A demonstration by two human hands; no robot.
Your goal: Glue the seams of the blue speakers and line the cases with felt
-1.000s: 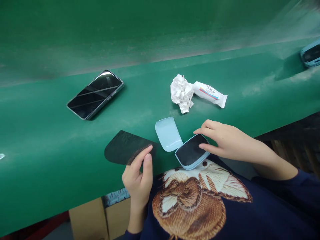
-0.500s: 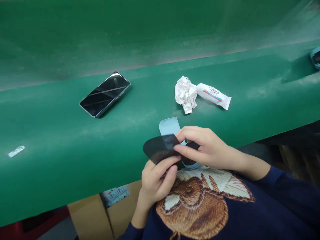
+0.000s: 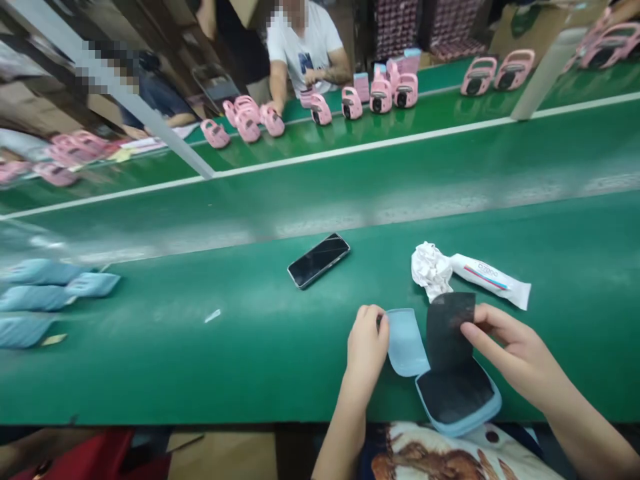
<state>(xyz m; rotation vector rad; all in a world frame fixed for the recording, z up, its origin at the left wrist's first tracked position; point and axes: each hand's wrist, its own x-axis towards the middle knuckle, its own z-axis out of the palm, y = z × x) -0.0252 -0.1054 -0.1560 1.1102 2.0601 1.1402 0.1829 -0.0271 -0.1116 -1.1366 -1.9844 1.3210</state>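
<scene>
My right hand [image 3: 510, 343] pinches the edge of a thin black sheet [image 3: 450, 330], which stands up from a light blue case [image 3: 463, 427] with a dark inside. The case lies at the table's near edge, by my body. Its light blue flap [image 3: 407, 343] is spread out to the left. My left hand [image 3: 367, 340] is closed beside the flap's left edge, with a small dark spot between thumb and finger; I cannot make out what it is. A crumpled white tissue [image 3: 431, 270] and a white glue tube [image 3: 490, 279] lie just beyond the sheet.
A phone [image 3: 319, 260] lies on the green table [image 3: 225, 373], and a small clear strip [image 3: 213, 315] is nearer. Light blue pieces [image 3: 35, 297] are at the left. Across a raised divider, pink camera-shaped items [image 3: 381, 97] line another bench, where a person [image 3: 305, 53] sits.
My view has tilted up, bringing the far bench in. My left hand has let go of the black sheet and moved left to the flap; my right hand now holds the sheet upright.
</scene>
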